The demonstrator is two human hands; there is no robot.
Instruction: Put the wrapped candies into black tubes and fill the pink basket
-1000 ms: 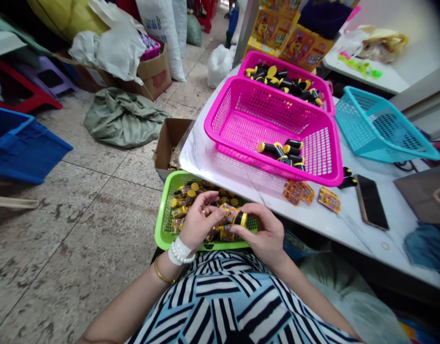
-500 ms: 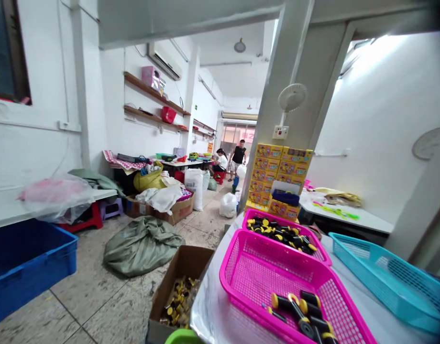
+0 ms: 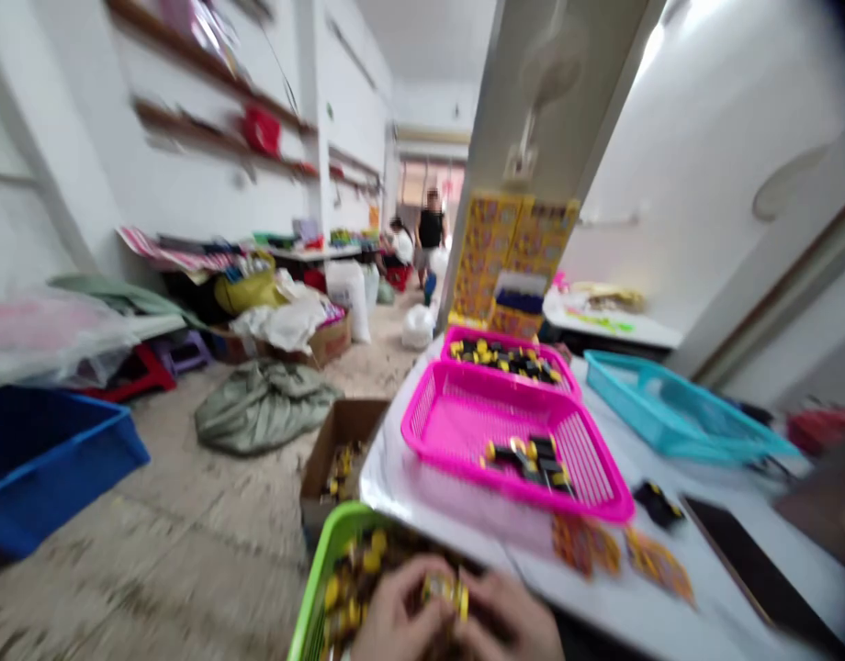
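Observation:
At the bottom of the view, my left hand [image 3: 401,608] and my right hand [image 3: 511,617] meet over a green basket [image 3: 330,532]. The fingers of both are closed round a small yellow-ended cylinder [image 3: 445,592], blurred by motion. Several similar yellow and brown pieces [image 3: 346,588] lie in the green basket. Just beyond, on the table, a pink basket [image 3: 429,450] holds a few black cylinders with yellow ends [image 3: 533,459]. Behind it, a second pink basket [image 3: 570,378] contains many more of them.
Right of the pink baskets is a blue basket [image 3: 677,431]. A dark phone-like slab [image 3: 760,569] and orange printed packets [image 3: 660,562] lie on the white table [image 3: 456,514]. A cardboard box [image 3: 319,468], green sack [image 3: 264,408] and blue crate [image 3: 57,468] stand left. Two people are far back.
The view has tipped down and shifted right. Both my hands, holding the small cylinder, and more of the green basket now show at the bottom, along with the phone-like slab and packets.

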